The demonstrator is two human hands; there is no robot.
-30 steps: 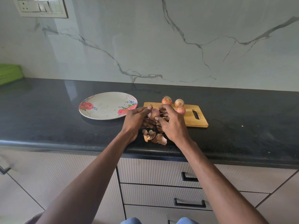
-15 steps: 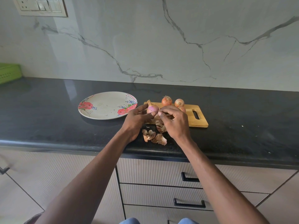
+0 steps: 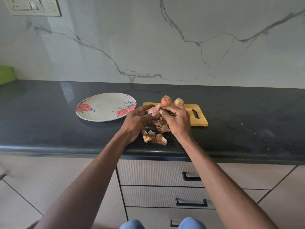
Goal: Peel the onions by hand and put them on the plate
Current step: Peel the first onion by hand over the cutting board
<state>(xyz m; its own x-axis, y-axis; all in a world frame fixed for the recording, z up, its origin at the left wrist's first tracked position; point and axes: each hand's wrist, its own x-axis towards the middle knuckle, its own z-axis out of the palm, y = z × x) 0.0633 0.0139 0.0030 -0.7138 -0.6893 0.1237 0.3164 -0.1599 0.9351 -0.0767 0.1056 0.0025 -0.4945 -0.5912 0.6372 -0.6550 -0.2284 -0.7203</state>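
Note:
My left hand [image 3: 137,120] grips a partly peeled pink onion [image 3: 152,110] over the counter, just in front of the wooden cutting board [image 3: 197,119]. My right hand [image 3: 176,120] pinches a strip of dry skin at the onion's right side. Two unpeeled brown onions [image 3: 166,100] [image 3: 178,102] sit at the back of the board; a third is mostly hidden behind my right hand. The floral plate [image 3: 102,107] lies to the left with nothing on it. Loose skins [image 3: 155,138] lie on the counter beneath my hands.
The black counter [image 3: 247,129] runs wall to wall, with its front edge just below the peels. A green basket [image 3: 5,75] sits at the far left. Drawers with black handles [image 3: 191,178] are below.
Both hands lifted the onion slightly up and toward the board, and turned it. More pink flesh shows now. The right hand's fingers shifted to the onion's top, pulling skin.

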